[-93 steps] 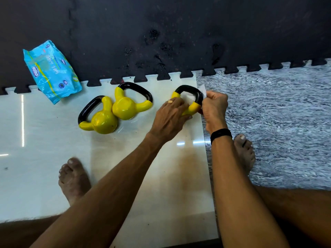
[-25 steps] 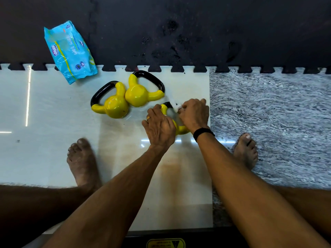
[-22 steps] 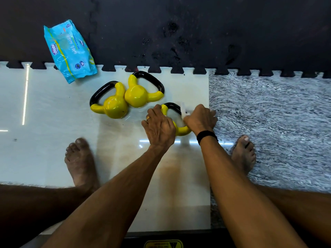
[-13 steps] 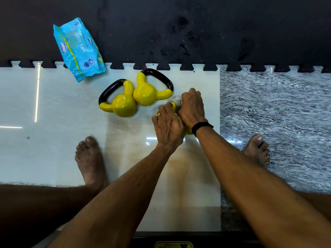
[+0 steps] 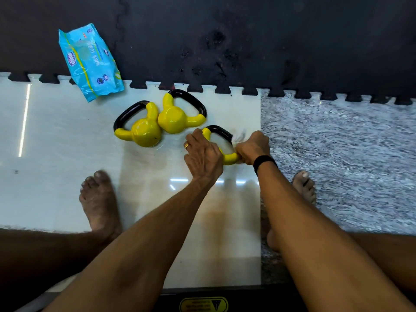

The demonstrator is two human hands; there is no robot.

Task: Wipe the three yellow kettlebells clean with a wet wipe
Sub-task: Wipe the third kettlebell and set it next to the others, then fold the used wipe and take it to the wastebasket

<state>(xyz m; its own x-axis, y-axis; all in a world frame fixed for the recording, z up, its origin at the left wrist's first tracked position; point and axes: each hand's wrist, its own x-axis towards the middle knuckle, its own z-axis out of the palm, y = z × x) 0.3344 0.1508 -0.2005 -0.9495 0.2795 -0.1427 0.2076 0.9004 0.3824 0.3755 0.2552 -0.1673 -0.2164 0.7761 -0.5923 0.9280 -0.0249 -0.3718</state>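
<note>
Three yellow kettlebells with black handles lie on the white floor tile. The left kettlebell and the middle kettlebell touch each other, untouched by me. On the third kettlebell, to their right, my left hand lies over the yellow body with curled fingers and hides most of it. My right hand grips a white wet wipe against the right end of its handle.
A blue pack of wet wipes lies at the back left, half on the black foam mat. Grey patterned flooring begins right of the tile. My bare feet stand on both sides of my arms.
My right hand with the wipe has slid from the handle's left part, next to my left hand, to its right end. My left hand has stayed on the kettlebell's body.
</note>
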